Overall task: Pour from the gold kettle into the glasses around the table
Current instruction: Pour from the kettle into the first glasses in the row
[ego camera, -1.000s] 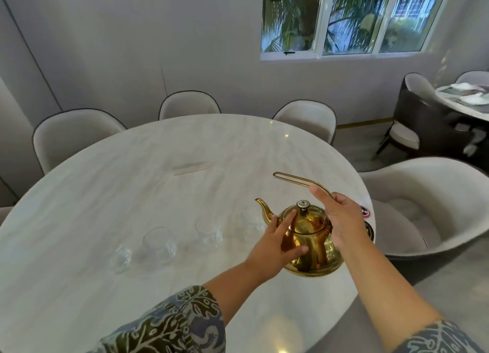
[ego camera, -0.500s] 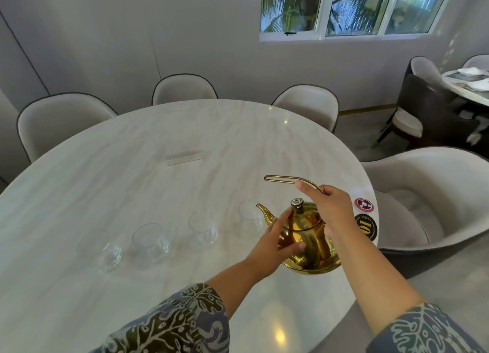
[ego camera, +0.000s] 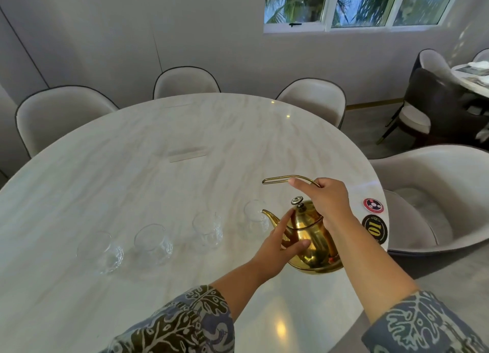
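Note:
The gold kettle (ego camera: 311, 242) is held above the marble table (ego camera: 185, 130), tilted to the left, its spout tip right at the rim of the rightmost glass (ego camera: 255, 219). My right hand (ego camera: 326, 200) grips its wire handle from above. My left hand (ego camera: 276, 245) presses flat against the kettle's body, one finger near the lid knob. Several clear glasses stand in a row: a second glass (ego camera: 207, 228), a third (ego camera: 153, 244) and a leftmost glass (ego camera: 102, 252). No stream of liquid is visible.
Pale upholstered chairs ring the table, one (ego camera: 436, 193) close at the right and three along the far side. Two round stickers (ego camera: 373, 221) sit on the table's right edge. A flat clear panel (ego camera: 188, 154) lies mid-table. Another table with chairs stands far right.
The kettle has risen and tipped further left, bringing its spout to the rightmost glass. My left index finger has moved up toward the lid. The view has shifted, bringing more glasses into sight.

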A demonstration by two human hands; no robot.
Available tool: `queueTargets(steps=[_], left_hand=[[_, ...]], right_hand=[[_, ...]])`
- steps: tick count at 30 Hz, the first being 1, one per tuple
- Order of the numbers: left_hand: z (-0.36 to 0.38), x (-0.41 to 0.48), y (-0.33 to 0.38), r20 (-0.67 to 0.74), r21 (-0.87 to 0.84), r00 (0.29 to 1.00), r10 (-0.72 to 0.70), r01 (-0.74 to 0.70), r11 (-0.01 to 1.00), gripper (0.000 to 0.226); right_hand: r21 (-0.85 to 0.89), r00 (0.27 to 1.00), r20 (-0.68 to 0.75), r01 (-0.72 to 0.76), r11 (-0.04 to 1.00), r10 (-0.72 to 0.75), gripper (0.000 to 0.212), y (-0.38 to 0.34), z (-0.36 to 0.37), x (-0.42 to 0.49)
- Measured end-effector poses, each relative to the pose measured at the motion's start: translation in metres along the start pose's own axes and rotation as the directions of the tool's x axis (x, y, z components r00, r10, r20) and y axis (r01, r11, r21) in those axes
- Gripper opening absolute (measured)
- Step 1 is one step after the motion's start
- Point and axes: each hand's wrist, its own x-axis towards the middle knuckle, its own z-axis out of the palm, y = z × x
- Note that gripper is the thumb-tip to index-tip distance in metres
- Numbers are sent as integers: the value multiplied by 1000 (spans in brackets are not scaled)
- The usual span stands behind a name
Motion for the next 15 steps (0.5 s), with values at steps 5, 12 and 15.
queueTargets(steps=[5,12,15], left_hand=[[1,3,0,-3,-42,1000,-1,1,999,74],[3,5,0,-4,-76,1000,-9,8,997,62],[3,5,1,-3,-81,1000,-8,8,997,64]], right_hand=[[-89,999,30,16,996,-13,59,-3,2,7],[-125,998,56,38,991,-31,61,-5,1,13],[-142,997,65,41,989,-32,61,-6,1,13]])
